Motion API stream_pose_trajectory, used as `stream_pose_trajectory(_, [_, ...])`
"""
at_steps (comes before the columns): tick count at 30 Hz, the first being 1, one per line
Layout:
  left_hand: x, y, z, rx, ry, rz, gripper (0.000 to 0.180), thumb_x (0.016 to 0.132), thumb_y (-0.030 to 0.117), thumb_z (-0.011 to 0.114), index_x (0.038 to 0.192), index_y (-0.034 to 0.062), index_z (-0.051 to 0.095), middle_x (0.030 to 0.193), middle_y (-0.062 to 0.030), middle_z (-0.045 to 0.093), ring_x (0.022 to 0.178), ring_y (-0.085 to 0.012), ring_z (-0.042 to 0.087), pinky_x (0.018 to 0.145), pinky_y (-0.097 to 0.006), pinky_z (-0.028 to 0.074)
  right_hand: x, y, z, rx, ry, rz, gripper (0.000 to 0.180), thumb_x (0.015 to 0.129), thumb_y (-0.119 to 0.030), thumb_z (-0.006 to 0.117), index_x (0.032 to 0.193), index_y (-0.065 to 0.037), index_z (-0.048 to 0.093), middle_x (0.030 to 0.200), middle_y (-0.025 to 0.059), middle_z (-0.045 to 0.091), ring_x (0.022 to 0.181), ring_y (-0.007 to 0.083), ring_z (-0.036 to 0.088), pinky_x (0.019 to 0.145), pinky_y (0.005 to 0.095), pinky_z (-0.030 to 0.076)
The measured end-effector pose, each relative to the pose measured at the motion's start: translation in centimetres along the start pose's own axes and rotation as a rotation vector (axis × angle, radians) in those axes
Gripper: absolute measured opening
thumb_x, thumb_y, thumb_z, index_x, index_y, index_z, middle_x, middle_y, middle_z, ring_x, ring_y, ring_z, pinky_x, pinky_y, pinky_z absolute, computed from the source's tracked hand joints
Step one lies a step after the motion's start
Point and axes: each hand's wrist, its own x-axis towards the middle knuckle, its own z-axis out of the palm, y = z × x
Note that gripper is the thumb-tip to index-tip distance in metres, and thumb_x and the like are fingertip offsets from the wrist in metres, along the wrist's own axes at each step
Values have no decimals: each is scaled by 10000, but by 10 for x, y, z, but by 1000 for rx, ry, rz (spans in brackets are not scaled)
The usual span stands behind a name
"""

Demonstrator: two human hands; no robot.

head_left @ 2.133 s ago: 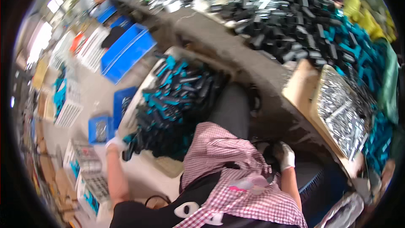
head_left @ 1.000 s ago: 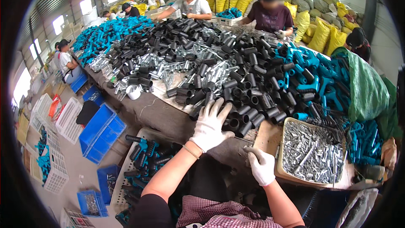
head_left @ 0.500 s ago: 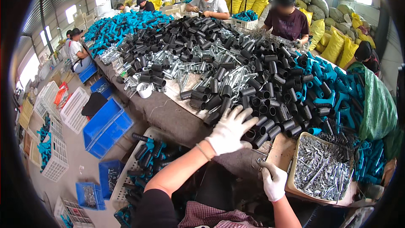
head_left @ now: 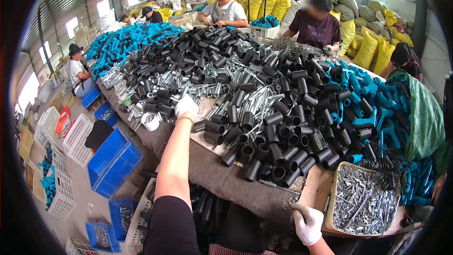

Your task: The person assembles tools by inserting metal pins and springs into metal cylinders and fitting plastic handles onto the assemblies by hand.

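Note:
My left hand (head_left: 187,106), in a white glove, reaches far out over the table and rests among the shiny metal rods (head_left: 222,85) next to the heap of black plastic tubes (head_left: 264,127). Whether its fingers hold anything is hidden by the back of the hand. My right hand (head_left: 307,223), also gloved, grips the near edge of the grey table (head_left: 207,170) beside a cardboard tray of small silver metal parts (head_left: 363,203). Blue plastic fittings (head_left: 373,108) lie to the right of the black tubes.
Several other people sit around the big table, two at the far side (head_left: 225,7) and others at the left (head_left: 75,71). Blue crates (head_left: 113,160) and white baskets (head_left: 75,139) stand on the floor to my left. Yellow sacks (head_left: 373,42) are stacked at the back.
My left hand has stretched from the near table edge far forward to the metal rods. My right hand has dropped lower onto the table's front edge.

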Motion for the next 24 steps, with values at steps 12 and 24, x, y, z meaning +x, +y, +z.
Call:
stream_pose_trajectory(12, [64,13,9,191,-36,402,309,942,129,468,1207,80,619,1168,-190,689,1125,-379,652,945,-485,522,4,-4,-5,-63,21,-57,204,889,-72,651,1074,-65,736,769,159,691,659,277,695,649,363,539])
stream_pose_trajectory(24, [-209,74,-99,-790,-378,522,364,851,293,776,1063,13,679,905,-121,711,790,-241,679,757,-369,547,-2,9,3,-44,90,-41,142,841,-96,700,966,-62,758,714,149,666,639,303,678,603,371,530])
